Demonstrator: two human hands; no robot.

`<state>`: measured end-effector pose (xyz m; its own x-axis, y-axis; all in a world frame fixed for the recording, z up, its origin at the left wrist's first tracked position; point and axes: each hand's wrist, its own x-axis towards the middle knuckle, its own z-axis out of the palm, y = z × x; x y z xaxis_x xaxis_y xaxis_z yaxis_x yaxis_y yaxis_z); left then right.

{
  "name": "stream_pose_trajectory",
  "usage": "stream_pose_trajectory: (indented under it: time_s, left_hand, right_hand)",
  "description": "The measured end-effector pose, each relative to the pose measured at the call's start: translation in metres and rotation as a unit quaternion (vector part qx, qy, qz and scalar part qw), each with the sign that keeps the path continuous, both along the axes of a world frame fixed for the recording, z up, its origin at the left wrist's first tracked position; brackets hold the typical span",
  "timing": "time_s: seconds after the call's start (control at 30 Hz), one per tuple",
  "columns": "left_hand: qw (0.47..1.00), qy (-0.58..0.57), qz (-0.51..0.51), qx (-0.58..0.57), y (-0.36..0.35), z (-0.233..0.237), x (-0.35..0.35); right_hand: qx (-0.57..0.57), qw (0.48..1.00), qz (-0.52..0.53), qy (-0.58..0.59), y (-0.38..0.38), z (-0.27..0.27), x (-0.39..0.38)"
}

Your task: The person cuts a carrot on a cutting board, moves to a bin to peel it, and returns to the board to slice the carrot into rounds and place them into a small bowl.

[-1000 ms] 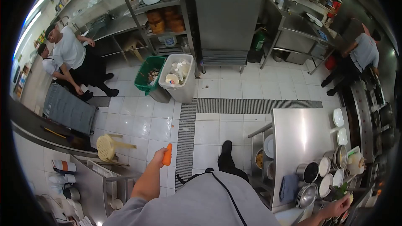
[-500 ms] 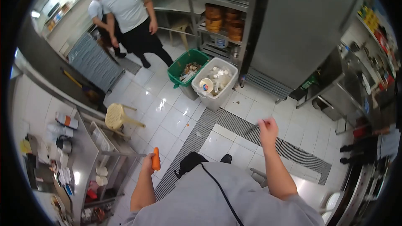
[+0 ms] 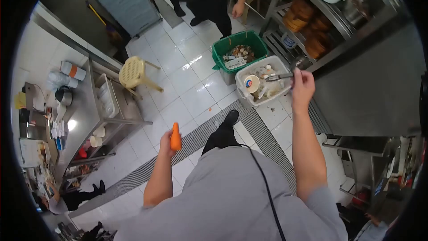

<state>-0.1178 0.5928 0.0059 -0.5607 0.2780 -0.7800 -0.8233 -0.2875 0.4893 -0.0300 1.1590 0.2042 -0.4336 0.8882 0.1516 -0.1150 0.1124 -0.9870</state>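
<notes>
Carrot [image 3: 176, 139]: orange and tapered, in the left hand [image 3: 165, 144], out over the tiled floor [image 3: 183, 98], narrow end pointing forward.
Carrot's feel: probably firm and fairly light, perhaps slick if damp; it would likely snap only under a hard bend.
Carrot's best hold: around the thicker end, I judge, leaving the taper free.
Left hand: closed about the carrot's thicker part; some fingers are hidden.
Right hand [image 3: 304, 85]: arm stretched forward, fingers narrowed on a slim metal tool [image 3: 279, 76] whose exact kind is unclear.
Metal tool's handling: likely stiff, light and smooth; its near end seems the place to grip.
White bin [image 3: 273, 99]: overlapped by the tool in this view; height above it cannot be told.
Green bin [image 3: 221, 47]: just beside the white one.
</notes>
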Motion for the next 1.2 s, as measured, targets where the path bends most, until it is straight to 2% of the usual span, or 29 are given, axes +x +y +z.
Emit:
stream_pose_trajectory:
  time_s: [0.03,0.1,0.13,0.2,0.33,0.43,0.5,0.6,0.63,0.7,0.73,0.77,0.8,0.87,0.9,0.97,1.0,1.03,1.13,1.2]
  left_hand:
    - [1.000,-0.004,-0.011,0.017,0.027,-0.003,-0.026]
    - [0.997,-0.002,-0.077,-0.002,0.096,0.019,-0.077]
    - [0.994,0.011,-0.110,0.012,0.134,0.027,-0.102]
    - [0.979,0.032,-0.193,0.049,0.207,0.041,-0.142]
    - [0.935,0.036,-0.335,0.113,0.348,0.073,-0.184]
    - [0.900,0.052,-0.416,0.118,0.429,0.105,-0.180]
    - [0.878,0.072,-0.456,0.124,0.470,0.114,-0.172]
    - [0.870,0.060,-0.465,0.155,0.504,0.113,-0.153]
    - [0.869,0.058,-0.467,0.154,0.507,0.109,-0.147]
    - [0.893,-0.026,-0.412,0.181,0.516,0.107,-0.138]
    - [0.888,-0.022,-0.421,0.183,0.516,0.109,-0.136]
    - [0.888,-0.073,-0.402,0.211,0.511,0.110,-0.137]
    - [0.886,-0.123,-0.380,0.237,0.508,0.112,-0.138]
    - [0.886,-0.120,-0.381,0.233,0.506,0.130,-0.140]
    - [0.890,-0.119,-0.375,0.229,0.506,0.138,-0.141]
    - [0.890,-0.119,-0.382,0.221,0.507,0.146,-0.143]
    - [0.898,-0.113,-0.373,0.202,0.508,0.151,-0.143]
    - [0.907,-0.108,-0.364,0.182,0.507,0.154,-0.142]
    - [0.915,-0.109,-0.341,0.184,0.508,0.151,-0.139]
    - [0.921,-0.109,-0.332,0.171,0.505,0.153,-0.137]
  right_hand:
    - [-0.033,0.999,-0.012,-0.015,0.005,-0.002,0.004]
    - [-0.117,0.991,-0.065,-0.018,0.012,-0.011,0.017]
    - [-0.115,0.990,-0.075,-0.024,0.016,-0.014,0.024]
    - [-0.226,0.965,-0.131,-0.011,0.023,-0.016,0.042]
    - [-0.284,0.946,-0.150,0.035,0.032,-0.010,0.055]
    - [-0.376,0.916,-0.073,0.119,0.037,-0.007,0.061]
    - [-0.387,0.911,-0.045,0.139,0.040,-0.004,0.057]
    - [-0.438,0.889,0.076,0.112,0.030,0.021,0.030]
    - [-0.439,0.888,0.073,0.112,0.029,0.018,0.027]
    - [-0.445,0.881,0.152,0.048,0.032,0.009,0.021]
    - [-0.445,0.878,0.175,0.021,0.035,0.008,0.016]
    - [-0.440,0.882,0.168,0.027,0.039,0.000,0.015]
    - [-0.399,0.894,0.193,-0.057,0.044,-0.012,0.014]
    - [-0.334,0.891,0.225,-0.212,0.048,-0.011,0.009]
    - [-0.332,0.893,0.221,-0.209,0.045,-0.015,0.005]
    - [-0.137,0.932,0.218,-0.255,0.035,-0.021,-0.005]
    - [-0.073,0.934,0.201,-0.287,0.030,-0.015,-0.007]
    - [-0.071,0.935,0.200,-0.284,0.029,-0.005,-0.012]
    - [0.042,0.916,0.250,-0.310,0.030,0.014,-0.022]
    - [0.056,0.914,0.242,-0.320,0.029,0.020,-0.027]
